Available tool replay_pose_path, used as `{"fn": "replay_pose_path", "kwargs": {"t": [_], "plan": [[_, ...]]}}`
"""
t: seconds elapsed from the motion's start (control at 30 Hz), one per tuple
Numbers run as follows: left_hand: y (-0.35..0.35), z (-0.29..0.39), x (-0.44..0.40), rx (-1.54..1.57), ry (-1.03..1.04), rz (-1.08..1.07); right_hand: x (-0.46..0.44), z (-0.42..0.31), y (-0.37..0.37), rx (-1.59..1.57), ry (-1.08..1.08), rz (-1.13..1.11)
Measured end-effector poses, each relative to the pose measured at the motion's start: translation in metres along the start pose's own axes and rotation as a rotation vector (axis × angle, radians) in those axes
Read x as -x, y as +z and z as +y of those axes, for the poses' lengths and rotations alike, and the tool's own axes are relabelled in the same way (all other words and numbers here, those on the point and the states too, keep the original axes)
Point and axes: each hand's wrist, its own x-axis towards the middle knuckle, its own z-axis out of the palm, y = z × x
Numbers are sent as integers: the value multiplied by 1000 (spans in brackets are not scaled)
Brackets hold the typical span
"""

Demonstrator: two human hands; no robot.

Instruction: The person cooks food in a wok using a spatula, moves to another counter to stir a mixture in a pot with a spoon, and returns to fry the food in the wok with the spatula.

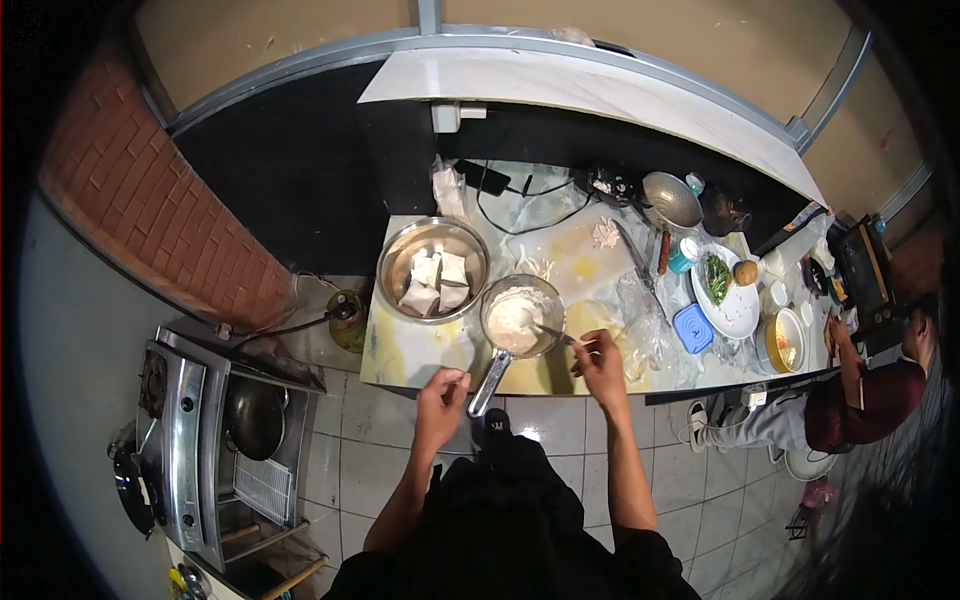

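A saucepan [552, 345] with a metal handle stands near the counter's front edge, holding a pale, creamy mixture [515, 312]. My right hand [600, 366] grips the handle of a spoon [552, 332], whose far end dips into the mixture. Left of the pan's handle, my left hand [441, 405] hovers with its fingers curled in and nothing visible in them; it looks apart from the handle. Behind it, a large steel bowl [384, 280] contains several white, folded dough-like pieces [420, 298].
Shredded white bits [538, 265] and a knife [637, 258] lie behind the pan. Rightward are crumpled plastic [645, 330], a blue container [693, 328], and a white plate [738, 310] with greens. Another person [870, 405] sits far right. A stove [185, 430] stands left.
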Motion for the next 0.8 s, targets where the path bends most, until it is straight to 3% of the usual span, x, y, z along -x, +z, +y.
{"fn": "replay_pose_path", "kwargs": {"t": [0.03,0.1,0.17,0.23,0.3,0.37,0.43,0.5,0.57,0.6,0.63,0.73,0.77,0.8], "plan": [[-11,8,2,3,1,1,6,-1,-5,-13,-25,59],[-37,24,6,191,-291,26,23,-11,-16,126,15,67],[-46,26,7,201,-246,77,43,-21,-6,211,-42,120],[-53,31,8,565,-418,56,67,-24,16,134,-127,38],[-43,40,7,620,-426,93,92,-34,53,89,-156,-60],[-44,46,9,1017,-544,29,117,-74,85,145,-220,-175],[-45,33,15,1091,-457,61,124,-97,115,235,-320,-254],[-53,30,25,1154,-363,112,133,-102,147,243,-578,-293],[-69,43,39,1048,-400,220,144,-93,181,234,-589,-416],[-80,-2,51,1217,-376,87,149,-82,200,235,-595,-504],[-79,11,68,1123,-257,84,153,-60,222,205,-588,-583],[-108,53,98,954,-311,262,145,6,278,204,-514,-627],[-117,71,111,813,-263,277,143,6,290,8,-30,-780],[-124,80,124,671,-233,295,153,0,298,-166,289,-854]]}}
